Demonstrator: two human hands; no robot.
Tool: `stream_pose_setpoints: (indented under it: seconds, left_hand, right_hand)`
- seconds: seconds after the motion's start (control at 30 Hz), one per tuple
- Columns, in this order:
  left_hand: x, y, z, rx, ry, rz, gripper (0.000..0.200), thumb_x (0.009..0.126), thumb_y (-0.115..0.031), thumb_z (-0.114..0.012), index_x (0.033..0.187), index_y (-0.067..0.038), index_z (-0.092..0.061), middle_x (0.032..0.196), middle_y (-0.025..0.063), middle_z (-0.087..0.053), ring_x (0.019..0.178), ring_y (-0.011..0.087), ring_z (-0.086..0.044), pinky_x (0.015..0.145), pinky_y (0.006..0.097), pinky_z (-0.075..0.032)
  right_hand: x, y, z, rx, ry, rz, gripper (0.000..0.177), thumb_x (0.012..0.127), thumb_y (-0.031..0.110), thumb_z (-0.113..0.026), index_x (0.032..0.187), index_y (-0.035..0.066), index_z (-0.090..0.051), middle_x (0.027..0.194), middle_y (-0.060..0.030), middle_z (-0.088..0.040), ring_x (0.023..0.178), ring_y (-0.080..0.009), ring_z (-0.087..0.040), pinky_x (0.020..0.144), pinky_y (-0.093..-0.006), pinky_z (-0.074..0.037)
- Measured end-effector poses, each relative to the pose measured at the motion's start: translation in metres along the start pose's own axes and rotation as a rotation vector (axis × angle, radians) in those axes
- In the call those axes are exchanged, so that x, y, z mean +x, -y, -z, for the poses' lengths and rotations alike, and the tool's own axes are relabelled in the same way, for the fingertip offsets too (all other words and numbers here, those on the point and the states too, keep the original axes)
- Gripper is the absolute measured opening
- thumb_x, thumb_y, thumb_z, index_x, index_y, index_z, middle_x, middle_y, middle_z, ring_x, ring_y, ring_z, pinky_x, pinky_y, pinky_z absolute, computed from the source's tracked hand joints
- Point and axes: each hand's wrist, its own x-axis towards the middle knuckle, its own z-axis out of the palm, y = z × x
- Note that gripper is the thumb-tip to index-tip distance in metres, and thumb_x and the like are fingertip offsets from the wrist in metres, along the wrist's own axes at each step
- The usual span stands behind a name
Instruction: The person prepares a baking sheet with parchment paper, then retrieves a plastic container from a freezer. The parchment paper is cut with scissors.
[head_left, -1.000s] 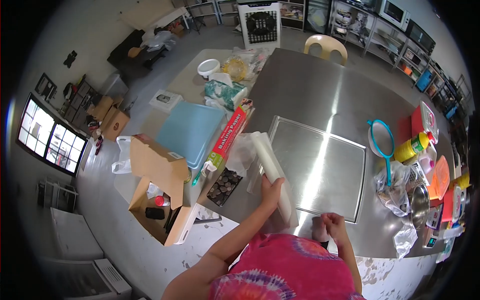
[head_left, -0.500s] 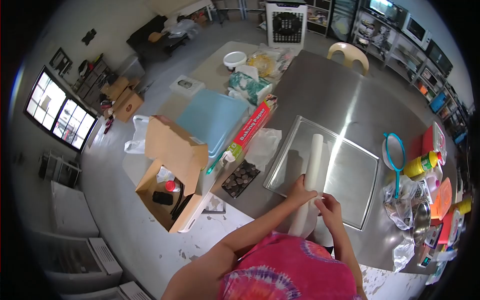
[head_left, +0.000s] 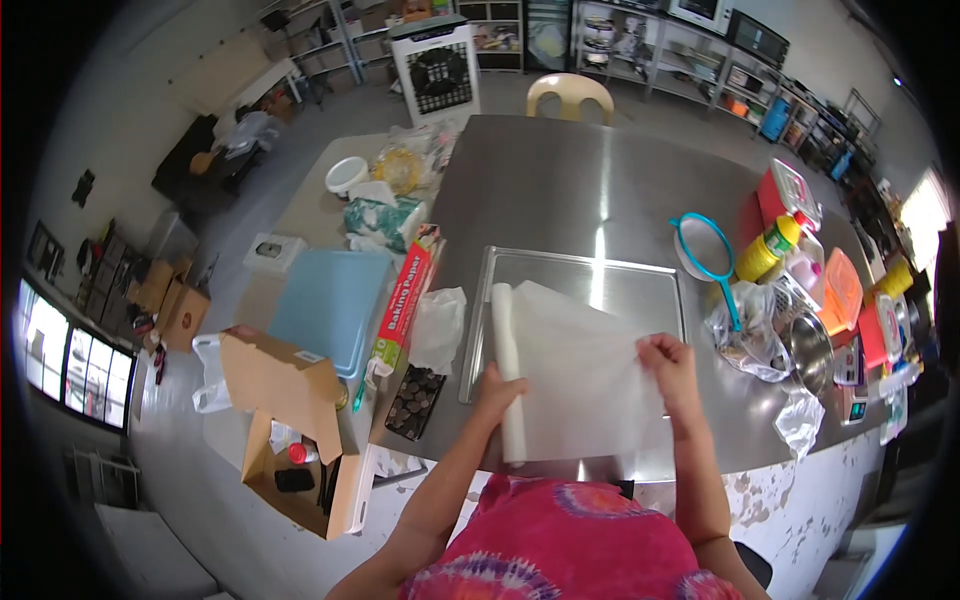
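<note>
A roll of baking paper (head_left: pixel 508 375) stands lengthwise over the left part of a metal tray (head_left: pixel 640 272), with a translucent sheet (head_left: pixel 580 385) drawn out from it to the right. My left hand (head_left: pixel 497 393) is wrapped round the lower half of the roll. Pinched in my right hand (head_left: pixel 668 365) is the free edge of the sheet, near the tray's right side. The sheet covers much of the tray and hangs toward the table's front edge.
Left of the tray are a red baking paper box (head_left: pixel 408 300), a dark coin-patterned pouch (head_left: pixel 415 402), a blue lid (head_left: pixel 330 305) and an open cardboard box (head_left: pixel 290 385). On the right lie a blue strainer (head_left: pixel 704 247), a yellow bottle (head_left: pixel 768 250), plastic bags and a metal bowl (head_left: pixel 808 352).
My right hand has moved right, away from the roll, pulling out a wide sheet. My left hand has stayed on the roll. The view has turned to the right.
</note>
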Motion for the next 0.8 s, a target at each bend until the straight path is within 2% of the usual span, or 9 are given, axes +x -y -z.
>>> stream_pose_setpoints:
  seconds: [0.07,0.1,0.13,0.23,0.33,0.43,0.53,0.6,0.8]
  left_hand:
    - [0.018,0.006,0.015,0.103,-0.047,-0.060,0.048,0.055,-0.005,-0.062,0.101,0.004,-0.051,0.083,0.0108,-0.060,0.070,0.0207,-0.061,0.061,0.0319,-0.050]
    - [0.013,-0.012,0.024,0.126,-0.025,-0.117,0.046,0.055,-0.006,-0.062,0.099,0.003,-0.052,0.083,0.0110,-0.061,0.071,0.0203,-0.061,0.062,0.0316,-0.050]
    - [0.016,-0.016,0.030,0.228,-0.111,-0.172,0.037,0.057,-0.012,-0.064,0.091,0.003,-0.057,0.076,0.0137,-0.063,0.068,0.0241,-0.063,0.062,0.0340,-0.050]
    - [0.025,-0.024,0.048,0.212,-0.010,-0.167,0.030,0.062,-0.010,-0.060,0.089,0.003,-0.057,0.073,0.0091,-0.060,0.063,0.0176,-0.058,0.057,0.0333,-0.048]
    - [0.034,-0.027,0.052,0.243,0.033,-0.228,0.028,0.061,-0.008,-0.058,0.086,0.005,-0.057,0.074,0.0080,-0.060,0.064,0.0176,-0.057,0.060,0.0314,-0.047]
    - [0.035,-0.035,0.045,0.167,0.091,-0.087,0.032,0.060,-0.005,-0.058,0.090,0.006,-0.052,0.076,0.0076,-0.055,0.064,0.0188,-0.053,0.059,0.0312,-0.044]
    - [0.035,-0.042,0.033,0.096,0.127,0.058,0.037,0.059,-0.004,-0.056,0.094,0.006,-0.049,0.076,0.0071,-0.051,0.066,0.0198,-0.051,0.061,0.0322,-0.043]
    - [0.036,-0.047,0.024,0.138,0.130,0.046,0.036,0.059,-0.004,-0.055,0.094,0.005,-0.050,0.077,0.0073,-0.051,0.066,0.0199,-0.052,0.061,0.0321,-0.043]
    - [0.048,-0.047,0.001,0.242,0.169,-0.105,0.034,0.058,-0.004,-0.056,0.090,0.005,-0.052,0.079,0.0083,-0.054,0.068,0.0206,-0.053,0.062,0.0319,-0.044]
  right_hand:
    - [0.004,-0.003,0.031,0.030,-0.091,0.001,0.015,0.083,0.014,-0.061,0.081,-0.001,-0.063,0.067,-0.0003,-0.060,0.060,-0.0060,-0.052,0.056,-0.0199,-0.040]
    - [0.006,-0.010,0.047,0.032,-0.122,-0.001,0.015,0.083,0.014,-0.061,0.081,-0.001,-0.063,0.067,-0.0003,-0.060,0.060,-0.0060,-0.052,0.056,-0.0199,-0.040]
    - [0.009,-0.023,0.062,-0.007,-0.161,-0.003,0.016,0.082,0.014,-0.061,0.081,-0.001,-0.064,0.066,-0.0006,-0.060,0.060,-0.0067,-0.052,0.056,-0.0207,-0.041]
    - [0.010,-0.069,0.090,-0.158,-0.284,-0.049,0.017,0.080,0.016,-0.063,0.082,0.000,-0.066,0.066,-0.0021,-0.062,0.060,-0.0084,-0.054,0.056,-0.0231,-0.043]
    - [-0.004,-0.091,0.099,-0.309,-0.351,-0.139,0.020,0.076,0.021,-0.064,0.083,0.003,-0.068,0.068,-0.0052,-0.066,0.062,-0.0130,-0.060,0.059,-0.0284,-0.047]
    - [-0.017,-0.088,0.091,-0.357,-0.467,-0.251,0.020,0.076,0.022,-0.062,0.083,0.005,-0.068,0.071,-0.0063,-0.067,0.066,-0.0175,-0.063,0.064,-0.0306,-0.049]
    - [-0.023,-0.105,0.096,-0.396,-0.506,-0.272,0.021,0.077,0.024,-0.060,0.084,0.005,-0.068,0.071,-0.0064,-0.067,0.068,-0.0208,-0.064,0.066,-0.0319,-0.050]
    - [-0.025,-0.112,0.103,-0.320,-0.460,-0.294,0.024,0.079,0.024,-0.061,0.087,0.002,-0.066,0.072,-0.0071,-0.066,0.064,-0.0161,-0.063,0.064,-0.0280,-0.049]
    - [-0.021,-0.142,0.132,-0.265,-0.445,-0.198,0.024,0.081,0.024,-0.060,0.090,0.003,-0.065,0.072,-0.0072,-0.067,0.064,-0.0170,-0.063,0.064,-0.0289,-0.049]
